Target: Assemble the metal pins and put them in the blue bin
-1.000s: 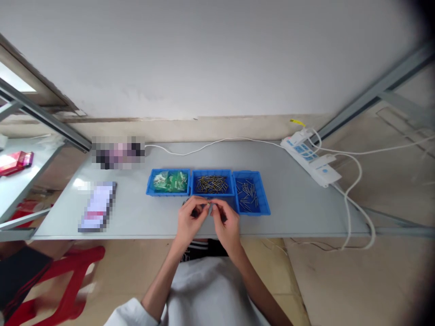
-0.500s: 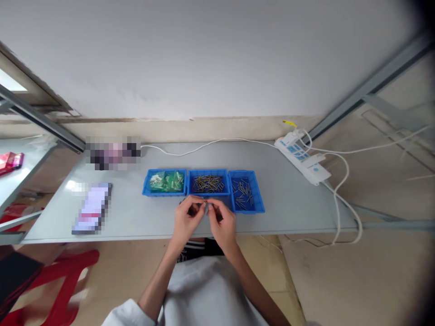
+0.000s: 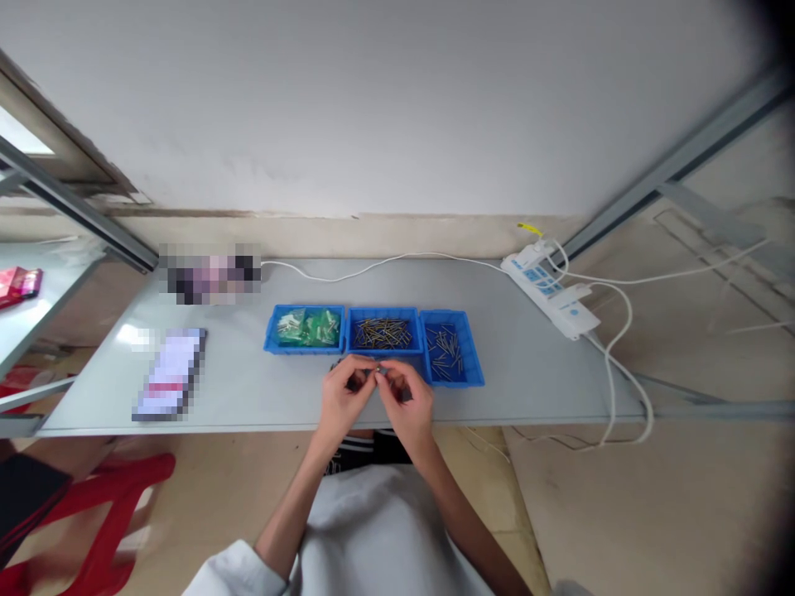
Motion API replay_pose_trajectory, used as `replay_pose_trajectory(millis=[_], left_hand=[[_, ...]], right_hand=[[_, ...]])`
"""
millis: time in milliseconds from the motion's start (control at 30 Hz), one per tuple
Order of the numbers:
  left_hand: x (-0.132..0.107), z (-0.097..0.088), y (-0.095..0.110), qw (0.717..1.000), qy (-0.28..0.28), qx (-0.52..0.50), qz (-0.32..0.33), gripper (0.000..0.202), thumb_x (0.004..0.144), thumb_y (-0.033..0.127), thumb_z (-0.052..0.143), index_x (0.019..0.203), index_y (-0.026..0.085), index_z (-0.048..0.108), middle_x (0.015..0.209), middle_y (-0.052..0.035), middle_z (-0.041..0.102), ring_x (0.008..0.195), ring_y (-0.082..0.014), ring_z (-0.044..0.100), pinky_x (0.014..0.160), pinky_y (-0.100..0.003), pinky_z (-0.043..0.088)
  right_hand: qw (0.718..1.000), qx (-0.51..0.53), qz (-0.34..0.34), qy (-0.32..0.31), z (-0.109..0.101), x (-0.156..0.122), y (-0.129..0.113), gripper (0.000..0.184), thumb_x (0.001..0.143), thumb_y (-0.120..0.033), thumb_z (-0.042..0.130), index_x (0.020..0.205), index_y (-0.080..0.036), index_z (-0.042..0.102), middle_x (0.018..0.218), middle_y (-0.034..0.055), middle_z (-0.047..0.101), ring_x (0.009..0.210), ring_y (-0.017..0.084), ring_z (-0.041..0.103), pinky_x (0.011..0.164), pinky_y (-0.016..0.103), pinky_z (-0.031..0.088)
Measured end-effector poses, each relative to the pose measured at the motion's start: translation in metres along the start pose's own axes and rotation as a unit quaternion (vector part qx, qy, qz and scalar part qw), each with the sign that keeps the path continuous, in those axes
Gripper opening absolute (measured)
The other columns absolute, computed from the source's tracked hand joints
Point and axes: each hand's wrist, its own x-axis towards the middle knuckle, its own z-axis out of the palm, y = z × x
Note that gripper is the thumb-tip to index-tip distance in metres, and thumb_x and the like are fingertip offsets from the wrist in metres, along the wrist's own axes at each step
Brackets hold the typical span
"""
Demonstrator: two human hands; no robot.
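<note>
My left hand (image 3: pixel 343 396) and my right hand (image 3: pixel 411 404) meet fingertip to fingertip above the front of the table. Both are closed in a pinch around a small metal piece (image 3: pixel 378 370); the fingers cover most of it, so its exact kind does not show. Just beyond them stands a blue bin (image 3: pixel 383 351) of brass-coloured, screw-like pieces. To its left, another blue bin (image 3: pixel 304 349) contains green and whitish pieces in clear plastic. A third blue bin (image 3: pixel 473 364), near my right hand, has thin silvery screws or nails lying loose in it.
A phone with a blurred screen (image 3: pixel 169 374) lies at the left of the grey table (image 3: pixel 248 401). Behind it is a pixelated object (image 3: pixel 214 275). A white power strip (image 3: pixel 550 290) with cables sits at the back right. A red stool (image 3: pixel 118 513) stands below left.
Both hands stay together at the same spot, with the fingertips shifting slightly around the small metal piece. The whole view has tilted a little.
</note>
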Motion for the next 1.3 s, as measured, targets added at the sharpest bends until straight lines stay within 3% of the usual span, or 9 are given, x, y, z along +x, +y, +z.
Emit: replay_pose_trajectory(millis=[200, 300, 367, 467, 633, 767, 933, 1100, 1300], left_hand=[[-0.001, -0.001, 0.007, 1.0, 0.018, -0.013, -0.001, 0.01, 0.099, 0.029, 0.072, 0.1, 0.021, 0.078, 0.084, -0.0018, 0.077, 0.058, -0.0108, 0.057, 0.06, -0.023, 0.05], [-0.004, -0.001, 0.009, 0.996, 0.067, -0.043, -0.044, 0.02, 0.106, 0.036, 0.066, 0.113, 0.021, 0.077, 0.091, -0.0047, 0.08, 0.059, -0.0113, 0.06, 0.061, -0.024, 0.053], [-0.006, -0.001, 0.01, 0.989, 0.117, -0.065, -0.067, 0.025, 0.108, 0.041, 0.064, 0.112, 0.02, 0.076, 0.09, -0.0048, 0.079, 0.058, -0.0112, 0.061, 0.059, -0.023, 0.053], [-0.009, -0.002, 0.009, 0.974, 0.188, -0.095, -0.08, 0.028, 0.108, 0.045, 0.064, 0.107, 0.019, 0.075, 0.083, -0.0022, 0.075, 0.055, -0.0098, 0.058, 0.056, -0.021, 0.05], [-0.009, -0.003, 0.007, 0.953, 0.244, -0.153, -0.09, 0.022, 0.106, 0.042, 0.067, 0.103, 0.021, 0.073, 0.073, 0.0021, 0.069, 0.054, -0.0089, 0.054, 0.055, -0.02, 0.048], [-0.007, -0.004, 0.007, 0.954, 0.236, -0.158, -0.098, 0.021, 0.106, 0.041, 0.067, 0.101, 0.021, 0.074, 0.07, 0.0027, 0.068, 0.053, -0.0085, 0.053, 0.054, -0.019, 0.046], [-0.008, -0.004, 0.007, 0.958, 0.224, -0.149, -0.1, 0.023, 0.106, 0.043, 0.067, 0.102, 0.021, 0.074, 0.07, 0.0025, 0.067, 0.053, -0.0086, 0.054, 0.054, -0.019, 0.045], [-0.01, -0.004, 0.008, 0.962, 0.217, -0.134, -0.101, 0.024, 0.107, 0.044, 0.065, 0.103, 0.022, 0.073, 0.071, 0.0024, 0.067, 0.055, -0.0092, 0.054, 0.055, -0.02, 0.045], [-0.006, -0.003, 0.013, 0.993, 0.073, -0.044, -0.087, 0.03, 0.107, 0.046, 0.064, 0.113, 0.021, 0.079, 0.074, -0.0012, 0.073, 0.057, -0.0127, 0.059, 0.058, -0.024, 0.05]], right_hand=[[0.999, -0.024, -0.008, 0.027, 0.003, 0.02, -0.011, 0.01, 0.104, -0.031, 0.069, 0.099, -0.023, 0.073, 0.077, -0.001, 0.071, 0.057, 0.012, 0.058, 0.059, 0.026, 0.051], [0.994, -0.077, -0.008, 0.074, 0.005, 0.047, -0.015, 0.017, 0.106, -0.037, 0.067, 0.101, -0.022, 0.074, 0.075, 0.0003, 0.071, 0.057, 0.014, 0.058, 0.063, 0.028, 0.052], [0.99, -0.121, -0.012, 0.066, 0.005, 0.061, -0.015, 0.021, 0.107, -0.04, 0.065, 0.109, -0.022, 0.075, 0.077, 0.0013, 0.072, 0.06, 0.016, 0.061, 0.067, 0.03, 0.054], [0.989, -0.144, -0.017, 0.025, 0.002, 0.061, -0.013, 0.022, 0.109, -0.04, 0.061, 0.113, -0.023, 0.075, 0.078, 0.0019, 0.072, 0.065, 0.017, 0.065, 0.071, 0.03, 0.054], [0.98, -0.142, -0.04, -0.132, -0.003, 0.017, -0.004, 0.019, 0.109, -0.032, 0.06, 0.102, -0.026, 0.077, 0.078, -0.0001, 0.072, 0.064, 0.015, 0.065, 0.064, 0.027, 0.048], [0.973, -0.162, -0.011, -0.163, -0.003, -0.003, 0.006, 0.013, 0.105, -0.028, 0.064, 0.111, -0.026, 0.076, 0.079, -0.001, 0.071, 0.063, 0.016, 0.065, 0.06, 0.027, 0.045], [0.969, -0.162, -0.011, -0.185, -0.001, 0.001, 0.01, 0.015, 0.105, -0.022, 0.062, 0.097, -0.027, 0.073, 0.083, -0.0007, 0.072, 0.066, 0.016, 0.067, 0.06, 0.027, 0.044], [0.982, -0.128, 0.01, -0.141, -0.003, 0.001, 0.008, 0.012, 0.105, -0.023, 0.06, 0.098, -0.025, 0.07, 0.081, 0.0, 0.069, 0.067, 0.017, 0.065, 0.063, 0.027, 0.047], [0.996, -0.005, 0.084, -0.041, -0.002, -0.003, 0.0, 0.013, 0.108, -0.033, 0.062, 0.099, -0.024, 0.066, 0.074, -0.0025, 0.065, 0.062, 0.015, 0.06, 0.062, 0.026, 0.05]])
